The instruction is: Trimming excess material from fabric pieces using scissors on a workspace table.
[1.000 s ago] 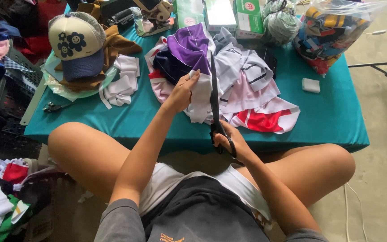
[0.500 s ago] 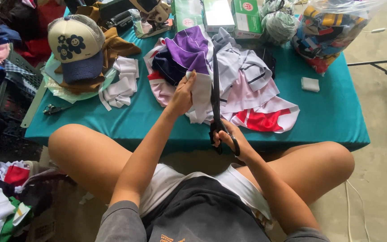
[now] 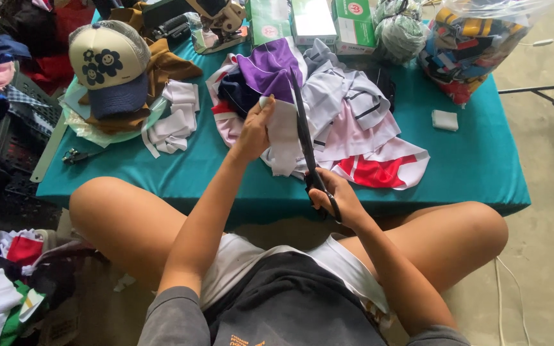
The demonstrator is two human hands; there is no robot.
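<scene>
Nearest the camera, the person sits cross-legged with bare knees against the near edge of a low desk (image 3: pixel 482 173) covered in teal cloth. The right hand (image 3: pixel 338 198) is at that near edge, its grip closed through the handles of a pair of long black-bladed scissors (image 3: pixel 306 144) whose blades run away from the body toward the middle of the desk; whether the blades are parted cannot be told. Just left of the blades, the left hand (image 3: pixel 251 131) is raised over the desk, its grip pinched on the edge of a white piece of fabric (image 3: pixel 283 141), which hangs touching the blades.

That fabric belongs to a heap of mixed garments (image 3: pixel 354 128) in white, pink, red and grey at the middle of the desk, with a purple cloth (image 3: pixel 270 67) on its far side. Toward the left edge lie folded white cloth strips (image 3: pixel 174 118), a small metal tool (image 3: pixel 75 156), and a cream and navy cap with black flower prints (image 3: pixel 107 67) resting on brown fabric. Near the right edge sits a small white folded square (image 3: pixel 445 120).

Along the far edge stand green and white boxes (image 3: pixel 312 22), a bundle of grey-green yarn (image 3: pixel 395 29), and at the far right corner a clear plastic bag stuffed with coloured cloth scraps (image 3: pixel 476 45).
</scene>
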